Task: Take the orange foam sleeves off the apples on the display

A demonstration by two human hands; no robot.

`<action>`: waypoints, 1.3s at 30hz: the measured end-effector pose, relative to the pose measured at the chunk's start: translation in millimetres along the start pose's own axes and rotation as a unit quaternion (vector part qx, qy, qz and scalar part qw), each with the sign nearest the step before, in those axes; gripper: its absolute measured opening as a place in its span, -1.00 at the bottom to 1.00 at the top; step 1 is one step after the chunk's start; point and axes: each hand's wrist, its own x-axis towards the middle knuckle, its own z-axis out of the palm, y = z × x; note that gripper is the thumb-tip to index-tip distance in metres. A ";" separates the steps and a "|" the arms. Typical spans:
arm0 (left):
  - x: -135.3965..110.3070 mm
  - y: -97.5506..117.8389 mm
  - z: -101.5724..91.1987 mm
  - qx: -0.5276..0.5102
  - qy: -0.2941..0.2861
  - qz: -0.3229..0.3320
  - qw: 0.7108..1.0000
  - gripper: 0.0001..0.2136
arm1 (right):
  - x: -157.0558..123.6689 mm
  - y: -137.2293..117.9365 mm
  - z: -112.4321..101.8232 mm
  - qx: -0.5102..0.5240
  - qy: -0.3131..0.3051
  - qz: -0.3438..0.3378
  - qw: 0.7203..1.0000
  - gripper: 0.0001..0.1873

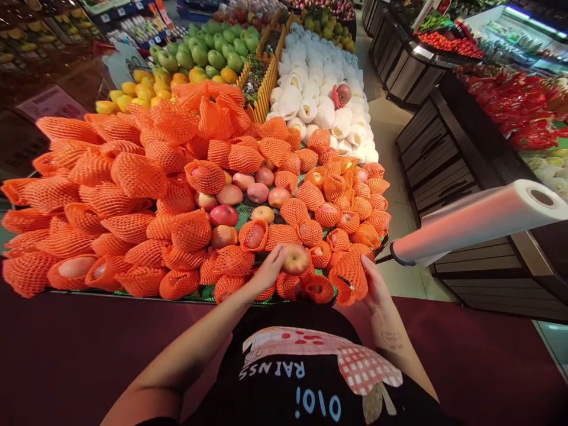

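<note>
My left hand point(271, 271) grips a bare yellowish-red apple point(295, 259) over the near edge of the display. To its right, my right hand point(376, 285) has hold of an orange foam net sleeve point(349, 278); the sleeve's mouth faces the apple, and the two are apart. Beneath both hands lie apples in orange foam nets point(309, 232). Several bare apples, among them a deep red one point(223, 215), rest on green matting point(243, 214) in the middle of the display.
Netted fruit point(137, 174) is heaped on the left. Fruit in white foam nets point(310, 77) and green mangoes point(217, 50) lie farther back. A plastic bag roll point(483, 222) juts out at the right, in front of a dark slatted counter point(439, 142).
</note>
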 end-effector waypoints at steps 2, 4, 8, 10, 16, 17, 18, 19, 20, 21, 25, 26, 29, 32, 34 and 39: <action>-10.1 -11.4 15.6 0.043 -0.028 0.005 0.999 -0.65 | 1.1 -0.1 -2.6 -0.002 0.006 0.000 1.000 -0.65; -17.4 -13.5 25.0 0.129 -0.045 0.022 0.990 -0.65 | 1.5 0.3 -7.3 -0.007 0.021 0.000 1.000 -0.64; -21.5 -1.1 32.3 0.372 -0.071 0.039 0.925 -0.66 | 1.7 2.5 -18.0 -0.025 0.034 0.000 0.999 -0.65; -18.9 4.0 32.0 0.479 -0.075 0.035 0.874 -0.68 | 3.2 5.7 -21.3 -0.028 0.037 0.007 0.999 -0.67; -14.6 0.0 23.8 0.521 -0.066 0.110 0.844 -0.66 | 20.4 36.8 -20.0 -0.022 0.024 0.071 0.997 -0.72; -15.5 -0.3 23.9 0.498 -0.072 0.137 0.853 -0.65 | 23.9 42.8 -19.0 -0.002 0.019 0.101 0.995 -0.73; -16.6 0.1 25.1 0.472 -0.088 0.167 0.861 -0.62 | 27.0 47.7 -18.1 0.017 0.015 0.128 0.992 -0.73; -17.4 1.2 27.6 0.446 -0.112 0.196 0.866 -0.55 | 29.7 51.0 -17.2 0.032 0.009 0.148 0.988 -0.73; -17.6 2.8 31.1 0.425 -0.142 0.221 0.866 -0.46 | 32.0 52.5 -16.5 0.042 0.003 0.158 0.987 -0.73; -17.0 4.6 35.4 0.412 -0.170 0.235 0.864 -0.36 | 33.8 52.0 -16.1 0.048 -0.001 0.159 0.986 -0.73; -3.6 11.3 51.6 0.430 -0.229 0.208 0.848 -0.18 | 37.7 34.6 -17.5 0.070 -0.007 0.138 0.988 -0.76; 1.4 12.7 53.5 0.438 -0.238 0.198 0.844 -0.18 | 37.7 28.3 -19.0 0.072 -0.009 0.134 0.988 -0.75; 13.3 15.9 53.5 0.442 -0.262 0.193 0.836 -0.25 | 34.4 11.8 -26.5 0.070 -0.009 0.111 0.991 -0.73; 14.2 14.2 51.3 0.385 -0.248 0.201 0.866 -0.28 | 28.2 4.8 -36.3 0.075 0.020 0.076 0.994 -0.74; 10.4 9.4 51.6 0.331 -0.227 0.200 0.894 -0.23 | 25.0 6.2 -41.8 0.084 0.036 0.070 0.993 -0.74; 5.7 -5.7 53.7 0.341 -0.225 0.158 0.899 -0.19 | 24.5 20.9 -42.4 0.096 0.015 0.134 0.986 -0.72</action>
